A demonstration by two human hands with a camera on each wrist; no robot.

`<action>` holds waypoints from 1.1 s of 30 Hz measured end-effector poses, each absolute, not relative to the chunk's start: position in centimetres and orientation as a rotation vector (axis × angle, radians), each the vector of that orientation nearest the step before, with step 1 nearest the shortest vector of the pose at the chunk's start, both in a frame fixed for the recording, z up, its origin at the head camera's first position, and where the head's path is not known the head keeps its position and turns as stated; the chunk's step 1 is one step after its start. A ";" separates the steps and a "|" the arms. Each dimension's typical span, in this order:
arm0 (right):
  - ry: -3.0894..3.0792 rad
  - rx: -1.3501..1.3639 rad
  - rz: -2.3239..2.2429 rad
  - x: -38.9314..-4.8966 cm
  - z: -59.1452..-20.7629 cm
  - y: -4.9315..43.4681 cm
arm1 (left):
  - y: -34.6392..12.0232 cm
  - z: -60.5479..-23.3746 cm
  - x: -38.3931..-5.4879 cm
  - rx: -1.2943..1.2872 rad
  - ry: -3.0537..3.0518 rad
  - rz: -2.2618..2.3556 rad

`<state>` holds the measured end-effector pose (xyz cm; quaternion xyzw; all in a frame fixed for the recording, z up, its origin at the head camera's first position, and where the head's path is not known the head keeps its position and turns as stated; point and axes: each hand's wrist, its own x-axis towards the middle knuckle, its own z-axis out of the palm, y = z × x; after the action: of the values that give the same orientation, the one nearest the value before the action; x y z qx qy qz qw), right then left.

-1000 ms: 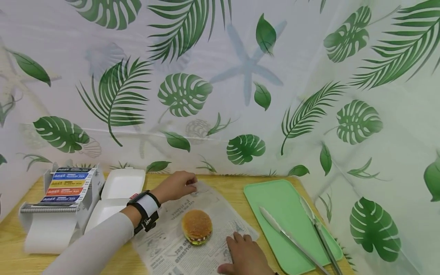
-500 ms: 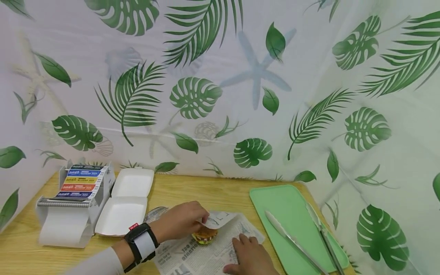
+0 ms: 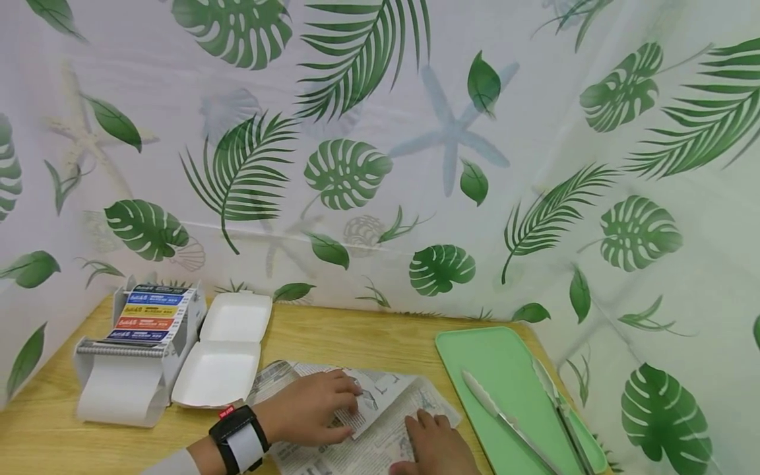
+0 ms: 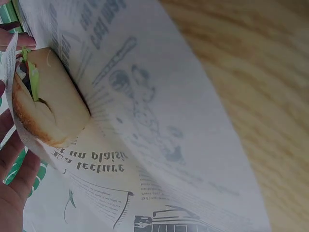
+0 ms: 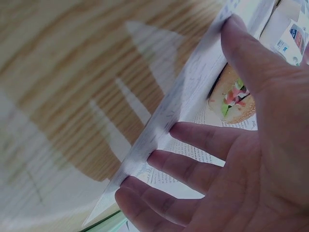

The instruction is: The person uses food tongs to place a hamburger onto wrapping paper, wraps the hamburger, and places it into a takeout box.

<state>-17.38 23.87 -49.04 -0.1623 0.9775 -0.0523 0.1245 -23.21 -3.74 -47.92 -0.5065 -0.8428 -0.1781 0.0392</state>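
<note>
A hamburger in a sesame bun (image 4: 67, 92) lies on newsprint-patterned wrapping paper (image 3: 362, 455). The far side of the paper is folded toward me over it, hiding the burger in the head view. My left hand (image 3: 311, 407) rests on the folded flap, fingers spread against the paper over the burger. At the right part of the sheet, my right hand (image 3: 442, 447) touches the paper near its edge with straight fingers. The right wrist view shows these fingertips along the paper and the burger (image 5: 231, 96) beyond the thumb, lettuce showing.
An open white clamshell box (image 3: 216, 373) stands left of the paper, beside a dispenser (image 3: 145, 323) with striped coloured labels and a hanging white sheet. On the right, a green tray (image 3: 481, 356) bears metal tongs (image 3: 507, 419). A leaf-patterned curtain (image 3: 368, 277) hangs behind the table.
My left hand has taken the paper's far edge, drawn it toward me over the burger and let it go, now lying on the flap. The right hand has stayed by the right edge.
</note>
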 end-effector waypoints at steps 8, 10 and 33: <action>2.831 -0.446 -0.161 -17.3 -49.1 23.8 | -2.8 -49.2 -23.5 -1.501 -2.522 -0.384; 2.829 -0.444 -0.158 -17.3 -49.2 23.8 | -2.7 -49.4 -23.5 -1.483 -2.536 -0.347; 2.808 -0.426 -0.142 -17.3 -48.4 23.2 | -2.1 -49.1 -23.5 -1.444 -2.545 -0.310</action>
<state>-17.31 23.17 -48.38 -0.1480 0.9765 -0.0495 0.1483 -23.48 -2.09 -49.09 -0.4882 -0.8607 -0.1048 0.0996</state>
